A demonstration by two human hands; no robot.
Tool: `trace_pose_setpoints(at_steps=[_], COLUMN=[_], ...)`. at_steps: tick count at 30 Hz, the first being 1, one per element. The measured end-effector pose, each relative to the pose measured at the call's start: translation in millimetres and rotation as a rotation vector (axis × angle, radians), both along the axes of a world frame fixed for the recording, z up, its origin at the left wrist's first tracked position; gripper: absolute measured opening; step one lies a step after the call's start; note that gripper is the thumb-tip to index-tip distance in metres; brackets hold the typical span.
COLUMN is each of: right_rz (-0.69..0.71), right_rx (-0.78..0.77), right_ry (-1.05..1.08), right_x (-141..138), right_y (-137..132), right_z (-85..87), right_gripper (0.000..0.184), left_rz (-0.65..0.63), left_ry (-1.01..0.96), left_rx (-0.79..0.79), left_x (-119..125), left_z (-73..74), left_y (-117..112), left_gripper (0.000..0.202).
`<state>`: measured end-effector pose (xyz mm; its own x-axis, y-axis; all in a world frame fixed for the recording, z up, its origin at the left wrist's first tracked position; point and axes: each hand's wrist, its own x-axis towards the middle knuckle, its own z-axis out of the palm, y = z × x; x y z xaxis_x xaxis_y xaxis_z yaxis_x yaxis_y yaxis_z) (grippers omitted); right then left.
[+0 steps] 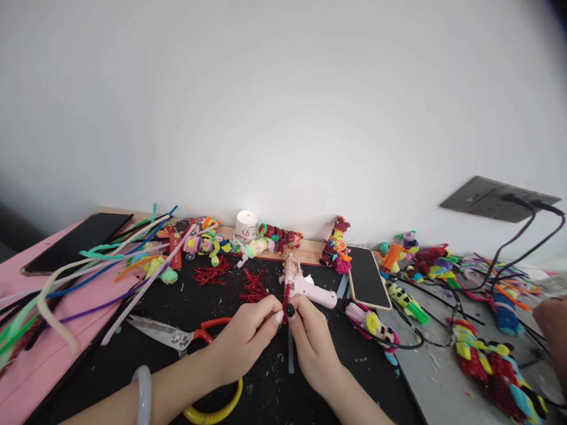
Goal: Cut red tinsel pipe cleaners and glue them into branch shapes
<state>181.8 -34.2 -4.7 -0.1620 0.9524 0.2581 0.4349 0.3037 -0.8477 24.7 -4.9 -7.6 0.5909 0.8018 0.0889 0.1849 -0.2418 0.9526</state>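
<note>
Over the black work mat (349, 378), my left hand (252, 330) and my right hand (310, 336) meet with fingertips pinched together. Between them is a short red tinsel pipe cleaner (286, 308), partly hidden by the fingers. Just beyond lies a pale pink glue gun (314, 292), with a clear glue stick (291, 351) showing below the hands. Two piles of red tinsel pieces, one (211, 273) farther left and another (254, 287) nearer, rest behind my left hand. Scissors (177, 337) with red and yellow handles lie partly beneath my left forearm.
Long pipe cleaners (110, 277) spread over pink sheets (88, 348) at left, near a dark tablet (80, 242). A paper cup (247, 226) stands by the wall. Right are a phone (370, 277), several pipe-cleaner figures (500, 372), cables (496, 260) and another person's hand (551, 324).
</note>
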Motion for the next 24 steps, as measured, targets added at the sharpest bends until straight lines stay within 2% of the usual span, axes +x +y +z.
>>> trace_pose_setpoints(at_steps=[11,24], right_rz=[0.024,0.089], right_rx=[0.001,-0.044], right_ry=[-0.052,-0.024], right_x=[0.0,1.5], right_y=[-1.2,0.4], right_z=[-0.7,0.8], right_gripper=[0.024,0.024], left_rz=[0.023,-0.020], left_ry=[0.023,0.077], left_rx=[0.037,0.062], left_x=[-0.7,-0.7], left_z=[2.2,5.2], left_y=[-1.3,-0.6], left_gripper=[0.025,0.025])
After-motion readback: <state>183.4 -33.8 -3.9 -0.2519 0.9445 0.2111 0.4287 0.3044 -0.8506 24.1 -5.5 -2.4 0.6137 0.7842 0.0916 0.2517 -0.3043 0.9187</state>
